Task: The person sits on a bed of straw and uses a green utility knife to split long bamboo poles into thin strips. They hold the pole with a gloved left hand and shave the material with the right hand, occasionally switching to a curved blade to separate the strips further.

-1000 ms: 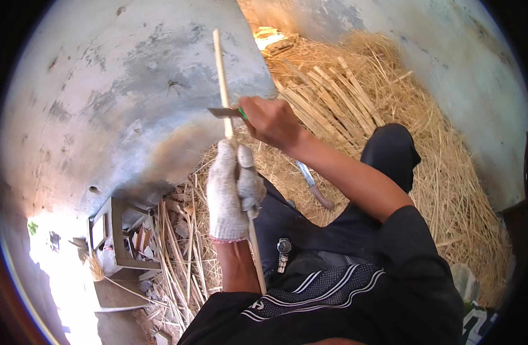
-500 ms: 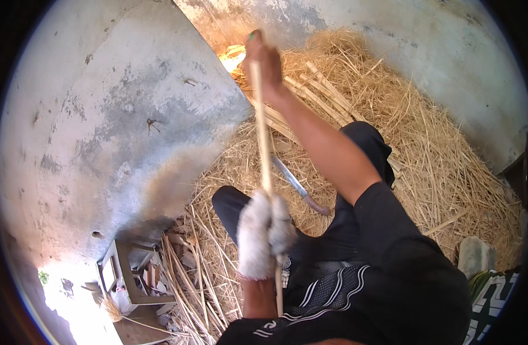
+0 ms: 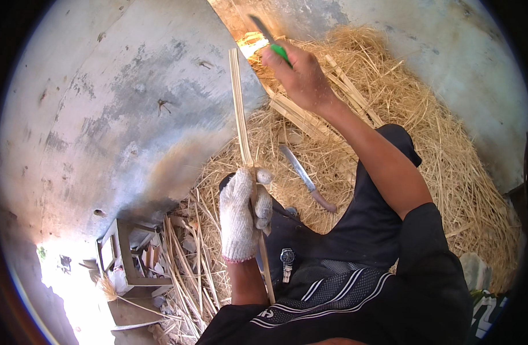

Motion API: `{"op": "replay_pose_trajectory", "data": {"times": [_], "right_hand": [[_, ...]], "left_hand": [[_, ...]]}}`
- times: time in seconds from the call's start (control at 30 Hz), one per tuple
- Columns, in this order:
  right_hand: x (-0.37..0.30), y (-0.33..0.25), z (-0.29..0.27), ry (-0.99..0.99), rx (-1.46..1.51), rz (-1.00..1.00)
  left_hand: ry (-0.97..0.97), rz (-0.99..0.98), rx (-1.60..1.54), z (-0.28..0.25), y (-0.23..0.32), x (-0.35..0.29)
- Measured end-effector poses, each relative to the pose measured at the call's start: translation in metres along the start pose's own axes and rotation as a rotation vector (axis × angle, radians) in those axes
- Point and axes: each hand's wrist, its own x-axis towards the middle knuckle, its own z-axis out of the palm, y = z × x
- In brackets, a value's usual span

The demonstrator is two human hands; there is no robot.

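My left hand (image 3: 241,213), in a white knitted glove with a red cuff, is closed around a long pale bamboo strip (image 3: 240,109). The strip stands nearly upright, its lower end running down along my forearm to my shirt. Its upper part shows fine lengthwise splits. Bare and raised, my right hand (image 3: 301,75) grips a knife (image 3: 261,27) by its green handle. The blade points up and left, apart from the strip. On the straw between my legs lies a large curved knife (image 3: 298,167) with a brown handle. A wristwatch (image 3: 287,259) rests at my lap.
Straw and shavings (image 3: 431,149) are heaped ahead and to the right, with split pale strips (image 3: 301,118) on top. A worn plaster wall (image 3: 120,115) rises at the left. An upturned stool (image 3: 123,253) holding scraps and a bundle of thin sticks (image 3: 186,264) are at lower left.
My right hand has swung right, away from the strip, and its knife now shows fully. The gloved hand has moved slightly left and up, and the strip's top now leans left.
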Motion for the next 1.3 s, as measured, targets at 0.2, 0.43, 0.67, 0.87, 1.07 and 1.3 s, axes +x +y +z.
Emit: {"op": "replay_pose_trajectory", "data": {"times": [0.2, 0.43, 0.67, 0.87, 1.07, 1.3], "right_hand": [[-0.019, -0.014, 0.015, -0.228, 0.157, -0.013], [-0.026, -0.026, 0.016, -0.309, 0.171, 0.033], [-0.042, -0.027, 0.025, -0.33, -0.008, -0.161], [-0.067, -0.032, 0.047, -0.324, -0.016, -0.428], [-0.078, -0.025, 0.061, -0.302, -0.053, -0.427], [-0.07, -0.013, 0.076, -0.142, -0.133, -0.525]], "left_hand": [[-0.044, 0.017, -0.048, -0.01, -0.002, 0.002], [-0.066, -0.036, -0.134, -0.009, -0.001, 0.002], [0.038, 0.015, -0.058, -0.007, 0.019, 0.003], [0.104, 0.063, 0.04, -0.005, 0.035, -0.001], [0.102, 0.072, 0.008, -0.006, 0.029, -0.002], [0.153, 0.08, -0.038, 0.002, 0.03, -0.004]]}}
